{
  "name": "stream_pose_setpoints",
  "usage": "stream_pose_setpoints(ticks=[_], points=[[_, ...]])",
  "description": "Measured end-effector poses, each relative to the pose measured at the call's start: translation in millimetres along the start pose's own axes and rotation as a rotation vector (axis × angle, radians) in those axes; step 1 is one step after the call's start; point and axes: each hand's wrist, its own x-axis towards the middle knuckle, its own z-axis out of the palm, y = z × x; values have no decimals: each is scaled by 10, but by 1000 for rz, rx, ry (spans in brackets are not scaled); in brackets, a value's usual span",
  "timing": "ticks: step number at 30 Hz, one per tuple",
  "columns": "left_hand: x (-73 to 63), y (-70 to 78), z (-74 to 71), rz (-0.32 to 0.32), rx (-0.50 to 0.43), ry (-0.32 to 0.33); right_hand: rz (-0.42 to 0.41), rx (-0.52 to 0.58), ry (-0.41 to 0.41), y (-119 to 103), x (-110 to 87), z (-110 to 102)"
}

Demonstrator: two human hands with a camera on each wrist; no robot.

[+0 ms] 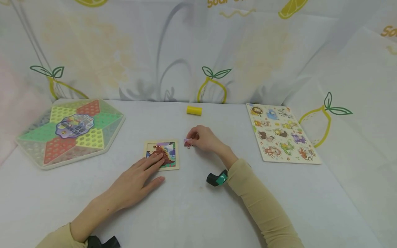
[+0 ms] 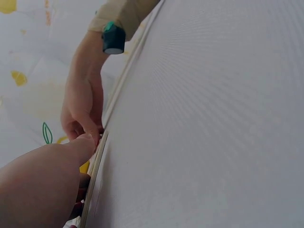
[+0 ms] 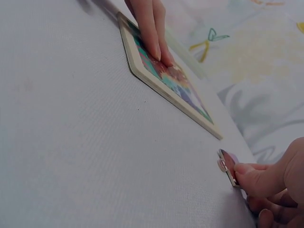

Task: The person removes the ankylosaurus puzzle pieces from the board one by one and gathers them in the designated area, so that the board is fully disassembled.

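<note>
A small square jigsaw puzzle with a pale wooden frame lies on the white table, its picture partly filled with brown, purple and green pieces. My left hand rests on it, fingers extended over the lower left of the picture and hiding part of it. Just right of the frame, my right hand pinches a loose puzzle piece between thumb and fingers. In the right wrist view this purple and brown piece is tilted up, close over the tabletop, apart from the frame.
A yellow cylinder lies behind the right hand. To the left is a hexagonal Chinese checkers board; to the right, a wooden animal puzzle board. A lemon-print cloth hangs behind the table. Each wrist carries a black camera mount.
</note>
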Motion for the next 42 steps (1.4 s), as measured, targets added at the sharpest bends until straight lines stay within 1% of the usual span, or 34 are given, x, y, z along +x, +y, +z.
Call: stream_pose_setpoints(ticks=[22, 28, 36, 42], points=[[-6, -14, 9, 9, 11, 12, -21, 15, 1, 9, 8, -2], [-8, -14, 5, 20, 14, 15, -9, 15, 3, -1, 6, 2], [-11, -18, 13, 17, 6, 14, 10, 5, 4, -6, 5, 14], [-11, -16, 11, 19, 0, 16, 21, 20, 9, -5, 5, 16]])
